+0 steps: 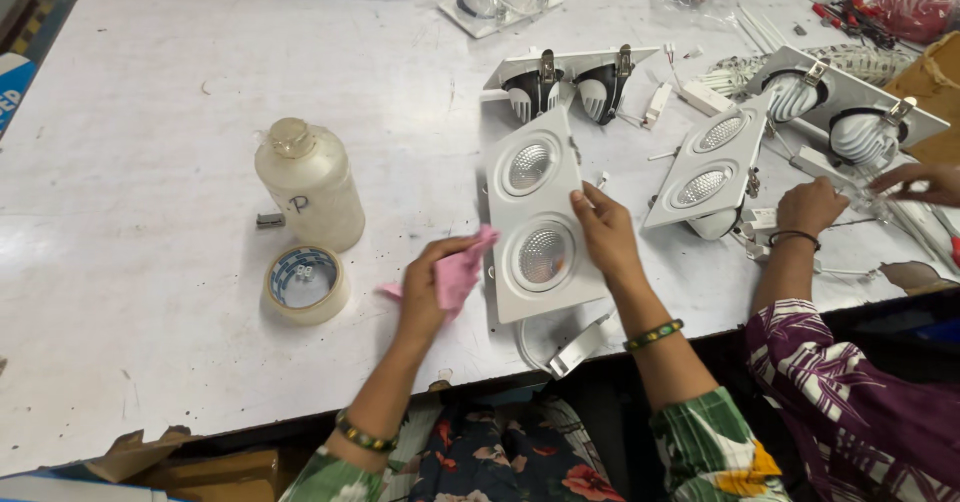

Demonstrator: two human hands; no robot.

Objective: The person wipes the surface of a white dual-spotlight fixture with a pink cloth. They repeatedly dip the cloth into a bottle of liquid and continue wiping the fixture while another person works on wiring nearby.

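Observation:
A white double downlight fixture [520, 212] with two round lamps lies face up near the table's front edge. My right hand [605, 232] rests on its right side, fingers spread over the frame by the nearer lamp. My left hand [425, 287] grips a pink cloth [460, 272] pressed against the fixture's left edge. A metal clip and white cable [575, 347] hang from beneath the fixture over the table edge.
A cloudy plastic bottle [310, 182] and a tape roll [305, 284] stand to the left. Another person's hand [810, 207] works at the right beside a second face-up fixture [705, 167]. Upturned fixtures [570, 82], bags and tools crowd the back right of the white table [150, 112].

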